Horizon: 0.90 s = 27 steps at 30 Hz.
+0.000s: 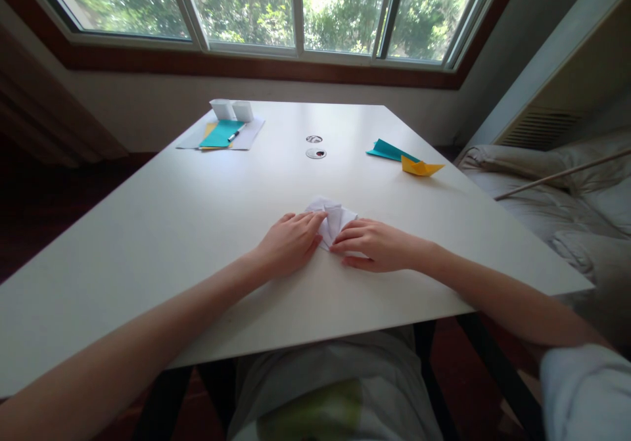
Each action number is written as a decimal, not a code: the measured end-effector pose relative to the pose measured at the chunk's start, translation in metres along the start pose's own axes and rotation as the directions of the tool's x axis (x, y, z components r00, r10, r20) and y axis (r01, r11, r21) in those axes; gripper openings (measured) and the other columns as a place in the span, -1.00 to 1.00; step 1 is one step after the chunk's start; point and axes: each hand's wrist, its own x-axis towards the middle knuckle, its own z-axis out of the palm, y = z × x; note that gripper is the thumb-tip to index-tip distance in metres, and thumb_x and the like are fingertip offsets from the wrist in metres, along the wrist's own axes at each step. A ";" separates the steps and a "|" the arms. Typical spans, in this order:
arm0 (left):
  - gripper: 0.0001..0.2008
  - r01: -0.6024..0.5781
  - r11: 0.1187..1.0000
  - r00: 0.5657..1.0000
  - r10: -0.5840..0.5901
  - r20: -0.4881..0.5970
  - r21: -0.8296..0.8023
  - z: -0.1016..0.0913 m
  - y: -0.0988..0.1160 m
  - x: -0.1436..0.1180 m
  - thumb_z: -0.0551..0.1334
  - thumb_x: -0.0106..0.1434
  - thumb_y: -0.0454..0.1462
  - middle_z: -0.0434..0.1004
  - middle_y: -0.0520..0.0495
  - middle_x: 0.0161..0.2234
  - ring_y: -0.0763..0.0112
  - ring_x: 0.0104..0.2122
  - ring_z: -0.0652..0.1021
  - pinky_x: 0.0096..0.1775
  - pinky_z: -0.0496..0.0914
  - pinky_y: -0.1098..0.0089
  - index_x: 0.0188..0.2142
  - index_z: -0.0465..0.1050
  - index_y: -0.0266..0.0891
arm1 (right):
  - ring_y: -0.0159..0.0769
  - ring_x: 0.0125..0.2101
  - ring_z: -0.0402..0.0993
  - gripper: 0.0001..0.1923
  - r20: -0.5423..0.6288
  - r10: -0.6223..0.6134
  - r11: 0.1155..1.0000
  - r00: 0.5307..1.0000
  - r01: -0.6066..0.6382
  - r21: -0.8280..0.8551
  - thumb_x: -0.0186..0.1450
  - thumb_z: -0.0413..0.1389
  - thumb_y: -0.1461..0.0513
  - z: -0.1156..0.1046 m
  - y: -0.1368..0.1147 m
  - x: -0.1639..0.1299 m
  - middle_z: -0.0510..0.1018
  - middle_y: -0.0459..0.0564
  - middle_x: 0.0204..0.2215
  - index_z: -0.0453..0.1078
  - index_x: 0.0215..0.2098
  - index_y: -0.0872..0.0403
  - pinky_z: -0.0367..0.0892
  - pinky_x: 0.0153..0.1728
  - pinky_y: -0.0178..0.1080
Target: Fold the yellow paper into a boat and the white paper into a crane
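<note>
Head view: the left hand [293,240] and right hand [377,244] rest fingers on folded white paper [332,220] between them; I can't tell if they pinch it.

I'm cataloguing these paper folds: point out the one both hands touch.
The white folded paper, between the left hand and right hand; the others, including the teal paper plane and yellow paper boat, lie apart, untouched.

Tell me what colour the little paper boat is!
The paper boat is yellow; it shows best in the head view.
</note>
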 end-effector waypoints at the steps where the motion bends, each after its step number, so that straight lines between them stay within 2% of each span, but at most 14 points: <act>1: -0.59 -0.012 1.000 1.000 0.012 0.011 -0.002 -0.001 0.000 -0.001 -0.06 0.31 -0.28 0.33 -0.17 0.09 0.27 0.05 0.37 0.02 0.23 0.22 0.15 0.09 -0.25 | -0.20 -0.06 0.37 -0.68 -0.002 0.001 1.000 1.000 -0.001 0.003 0.31 -0.03 0.18 0.000 0.000 0.000 0.53 0.05 -0.13 0.40 -0.05 0.12 0.23 -0.01 -0.17; 6: -0.62 -0.116 0.992 0.992 0.113 0.054 0.051 -0.004 -0.002 -0.002 -0.10 0.33 -0.29 0.25 -0.13 0.14 0.20 0.08 0.34 0.02 0.22 0.14 0.10 0.21 -0.03 | -0.20 -0.03 0.35 -0.68 -0.024 -0.026 0.999 0.999 0.026 0.019 0.31 -0.03 0.20 0.003 0.003 -0.002 0.52 0.05 -0.10 0.38 -0.02 0.11 0.21 0.02 -0.13; 11: -0.64 -0.137 0.990 0.989 0.134 0.065 0.041 -0.005 -0.004 -0.003 -0.08 0.34 -0.26 0.23 -0.17 0.15 0.16 0.08 0.34 0.03 0.20 0.10 0.07 0.28 -0.01 | -0.26 -0.05 0.36 -0.72 -0.047 -0.033 0.990 0.998 0.039 0.133 0.30 0.00 0.21 -0.001 0.008 -0.005 0.53 0.01 -0.12 0.39 -0.06 0.07 0.21 0.02 -0.18; 14: -0.63 -0.192 0.981 0.980 0.191 0.057 0.019 -0.005 -0.003 -0.003 -0.07 0.35 -0.27 0.25 -0.17 0.14 0.18 0.08 0.34 0.03 0.21 0.11 0.09 0.27 -0.01 | -0.28 -0.16 0.41 -0.78 -0.124 0.118 0.981 0.985 -0.096 0.171 0.29 0.02 0.20 -0.002 0.017 -0.006 0.55 0.01 -0.22 0.44 -0.17 0.07 0.27 -0.11 -0.24; 16: -0.63 -0.244 0.970 0.969 0.244 0.049 -0.003 -0.005 -0.001 -0.003 -0.06 0.35 -0.28 0.26 -0.16 0.14 0.19 0.09 0.33 0.04 0.20 0.11 0.09 0.27 0.00 | -0.27 -0.23 0.40 -0.81 -0.207 0.300 0.950 0.931 -0.273 0.150 0.29 0.02 0.19 0.001 0.025 -0.007 0.55 0.02 -0.33 0.46 -0.28 0.07 0.28 -0.20 -0.24; 18: -0.63 -0.289 0.957 0.956 0.291 0.046 -0.030 -0.006 0.002 -0.003 -0.06 0.34 -0.28 0.24 -0.16 0.15 0.19 0.12 0.30 0.06 0.18 0.11 0.09 0.27 0.01 | -0.27 -0.27 0.38 -0.81 -0.258 0.408 0.913 0.876 -0.385 0.138 0.25 0.07 0.13 0.005 0.032 -0.007 0.52 0.02 -0.36 0.43 -0.36 0.07 0.26 -0.24 -0.24; 23: -0.62 -0.349 0.934 0.934 0.353 0.047 -0.071 -0.007 0.008 -0.004 -0.04 0.34 -0.30 0.23 -0.16 0.17 0.24 0.17 0.24 0.09 0.16 0.14 0.11 0.26 -0.01 | -0.30 -0.36 0.32 -0.74 -0.217 0.545 0.838 0.810 -0.536 0.106 0.20 0.10 0.04 0.017 0.040 -0.002 0.47 -0.02 -0.43 0.36 -0.44 0.08 0.18 -0.35 -0.29; 27: -0.61 -0.351 0.934 0.934 0.355 0.049 -0.075 -0.007 0.008 -0.003 0.00 0.31 -0.31 0.22 -0.16 0.17 0.22 0.16 0.25 0.09 0.16 0.15 0.10 0.26 0.00 | -0.29 -0.35 0.30 -0.71 -0.198 0.597 0.801 0.777 -0.591 0.098 0.21 0.07 0.02 0.019 0.043 0.000 0.47 -0.03 -0.44 0.34 -0.46 0.07 0.14 -0.34 -0.29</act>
